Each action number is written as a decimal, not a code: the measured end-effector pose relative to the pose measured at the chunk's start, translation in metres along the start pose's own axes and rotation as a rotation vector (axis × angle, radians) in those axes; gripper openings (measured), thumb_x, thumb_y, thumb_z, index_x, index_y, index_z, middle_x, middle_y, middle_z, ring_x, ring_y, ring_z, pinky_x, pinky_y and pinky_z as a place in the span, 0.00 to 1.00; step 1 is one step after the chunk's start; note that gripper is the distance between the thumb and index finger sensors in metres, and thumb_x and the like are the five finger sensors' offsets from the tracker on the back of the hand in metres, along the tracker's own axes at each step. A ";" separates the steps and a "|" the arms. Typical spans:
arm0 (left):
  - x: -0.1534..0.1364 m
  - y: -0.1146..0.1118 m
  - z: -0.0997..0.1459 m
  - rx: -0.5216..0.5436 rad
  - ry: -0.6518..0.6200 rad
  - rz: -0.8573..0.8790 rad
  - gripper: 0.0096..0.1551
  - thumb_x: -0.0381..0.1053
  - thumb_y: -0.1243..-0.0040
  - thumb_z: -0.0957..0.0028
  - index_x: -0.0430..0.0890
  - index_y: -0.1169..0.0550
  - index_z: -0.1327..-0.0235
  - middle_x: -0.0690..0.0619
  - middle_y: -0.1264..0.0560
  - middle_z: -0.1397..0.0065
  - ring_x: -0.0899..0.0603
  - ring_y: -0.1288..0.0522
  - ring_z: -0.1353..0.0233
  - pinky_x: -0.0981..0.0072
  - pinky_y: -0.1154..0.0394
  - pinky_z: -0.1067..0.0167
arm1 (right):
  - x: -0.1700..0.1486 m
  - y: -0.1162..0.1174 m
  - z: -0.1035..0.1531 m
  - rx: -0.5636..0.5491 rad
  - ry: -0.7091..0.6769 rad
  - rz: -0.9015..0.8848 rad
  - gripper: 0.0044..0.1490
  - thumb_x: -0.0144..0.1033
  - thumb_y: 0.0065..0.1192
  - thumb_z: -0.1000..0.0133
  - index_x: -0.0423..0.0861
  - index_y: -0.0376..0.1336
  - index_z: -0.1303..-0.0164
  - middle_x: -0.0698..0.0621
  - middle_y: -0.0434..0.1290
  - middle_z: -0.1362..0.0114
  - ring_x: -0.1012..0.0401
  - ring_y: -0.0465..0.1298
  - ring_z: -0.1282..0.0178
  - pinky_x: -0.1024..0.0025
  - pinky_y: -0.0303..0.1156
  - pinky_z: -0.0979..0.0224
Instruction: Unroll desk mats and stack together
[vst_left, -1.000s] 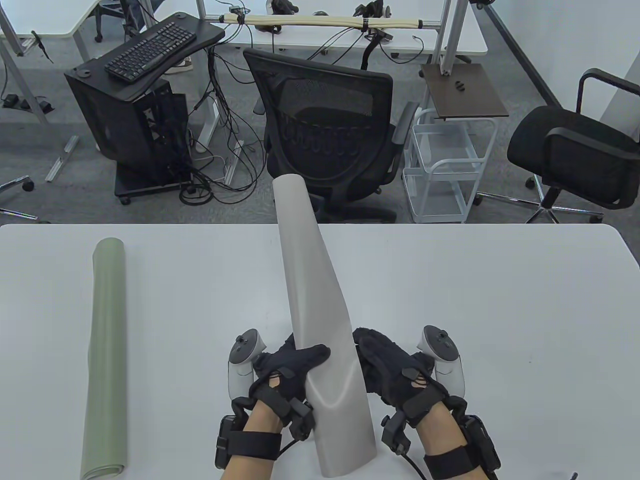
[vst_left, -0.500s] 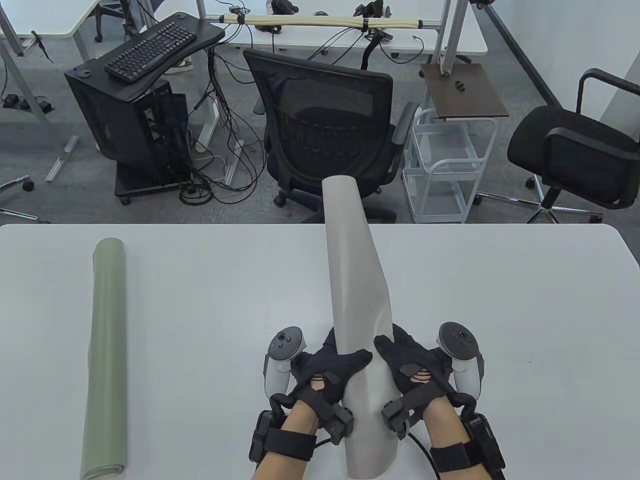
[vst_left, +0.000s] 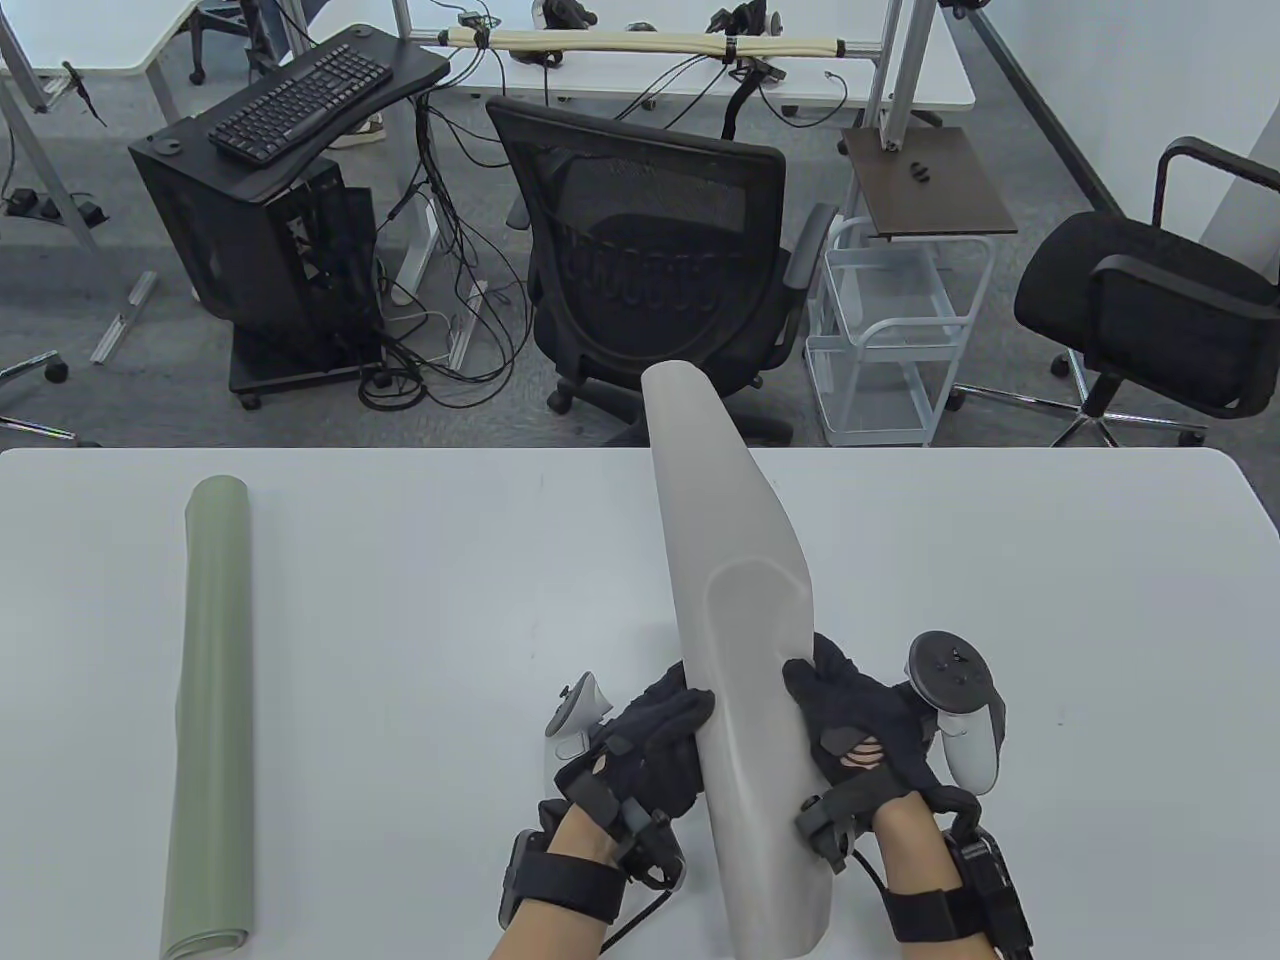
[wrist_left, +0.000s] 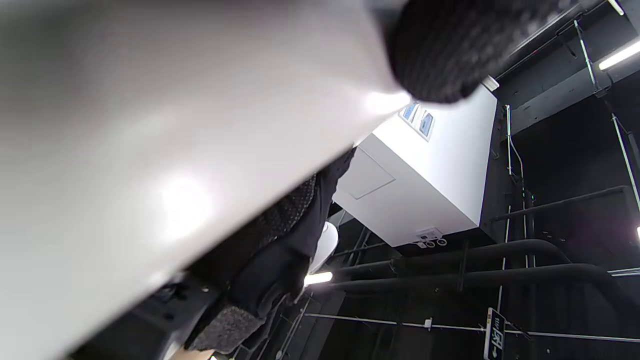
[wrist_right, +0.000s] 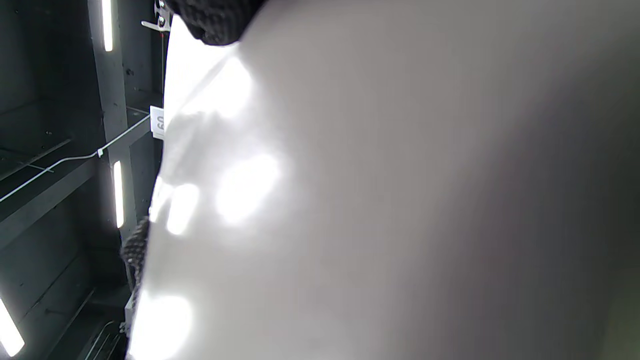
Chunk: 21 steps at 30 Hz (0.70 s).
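Note:
A rolled grey desk mat (vst_left: 735, 620) is held up off the white table (vst_left: 400, 560), its far end reaching past the table's back edge. My left hand (vst_left: 655, 745) grips its left side and my right hand (vst_left: 850, 725) grips its right side, near the near end. The roll looks loosened and wider near my hands. The grey mat fills the left wrist view (wrist_left: 150, 165) and the right wrist view (wrist_right: 390, 200). A rolled green desk mat (vst_left: 212, 720) lies lengthwise on the table's left side, apart from both hands.
Beyond the table's back edge stand a black mesh office chair (vst_left: 640, 250), a white wire cart (vst_left: 880, 340), another black chair (vst_left: 1150, 290) and a black stand with a keyboard (vst_left: 300, 100).
The grey roll moved to the right, then tilted and lifted nearer the camera. Both hands shifted right and turned with it; the roll has widened near them.

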<state>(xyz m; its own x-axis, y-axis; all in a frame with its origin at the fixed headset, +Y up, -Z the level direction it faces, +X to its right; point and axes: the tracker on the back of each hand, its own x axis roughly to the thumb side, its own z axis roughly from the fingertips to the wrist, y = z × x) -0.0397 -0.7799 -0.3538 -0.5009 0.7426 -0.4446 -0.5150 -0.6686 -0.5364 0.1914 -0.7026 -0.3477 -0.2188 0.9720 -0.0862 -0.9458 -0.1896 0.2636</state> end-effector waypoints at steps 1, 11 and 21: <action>-0.001 -0.001 -0.002 -0.024 0.005 0.008 0.55 0.58 0.26 0.53 0.47 0.50 0.27 0.49 0.37 0.23 0.41 0.26 0.32 0.45 0.24 0.34 | -0.001 0.000 0.000 0.023 -0.003 -0.024 0.30 0.39 0.50 0.39 0.52 0.54 0.24 0.52 0.75 0.40 0.61 0.83 0.69 0.71 0.83 0.65; -0.013 0.003 -0.001 0.017 0.059 0.123 0.38 0.54 0.29 0.51 0.53 0.36 0.31 0.49 0.36 0.24 0.35 0.27 0.26 0.39 0.22 0.34 | -0.008 -0.001 0.005 -0.040 0.003 0.133 0.30 0.40 0.50 0.39 0.53 0.54 0.24 0.53 0.76 0.41 0.64 0.83 0.74 0.75 0.82 0.71; -0.005 0.001 0.000 0.012 -0.016 0.067 0.52 0.49 0.40 0.48 0.48 0.63 0.30 0.44 0.45 0.20 0.36 0.28 0.27 0.37 0.27 0.33 | -0.017 -0.020 0.008 -0.097 0.026 0.083 0.30 0.39 0.51 0.39 0.54 0.57 0.25 0.52 0.77 0.42 0.63 0.83 0.76 0.74 0.82 0.73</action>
<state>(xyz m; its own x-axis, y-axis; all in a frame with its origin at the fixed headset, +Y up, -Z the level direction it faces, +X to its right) -0.0380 -0.7841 -0.3518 -0.5454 0.6958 -0.4673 -0.4885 -0.7170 -0.4974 0.2156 -0.7140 -0.3438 -0.3018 0.9488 -0.0932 -0.9429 -0.2826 0.1764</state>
